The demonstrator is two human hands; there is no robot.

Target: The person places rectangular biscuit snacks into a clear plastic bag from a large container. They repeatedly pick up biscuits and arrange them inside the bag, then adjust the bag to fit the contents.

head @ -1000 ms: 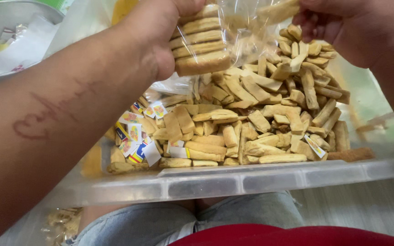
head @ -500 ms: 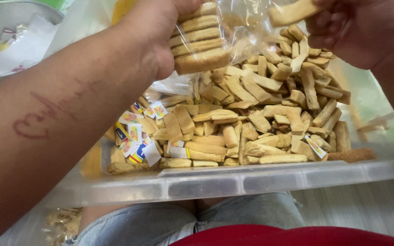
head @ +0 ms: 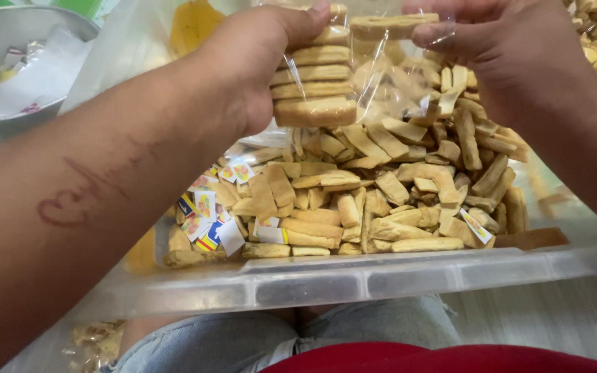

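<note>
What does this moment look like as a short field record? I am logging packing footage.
left hand: grips a stack of biscuits inside a clear plastic bag
right hand: holds one biscuit at the bag's mouth
below: clear plastic bin heaped with loose biscuits
in bin, left side: small colourful paper labels
far left: grey bowl with wrappers

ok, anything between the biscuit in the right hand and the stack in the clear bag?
Nothing solid visible. The right hand holds one pale rectangular biscuit level with the top of the stack of biscuits, which the left hand grips inside the clear plastic bag. Only the crinkled bag film lies between them.
</note>
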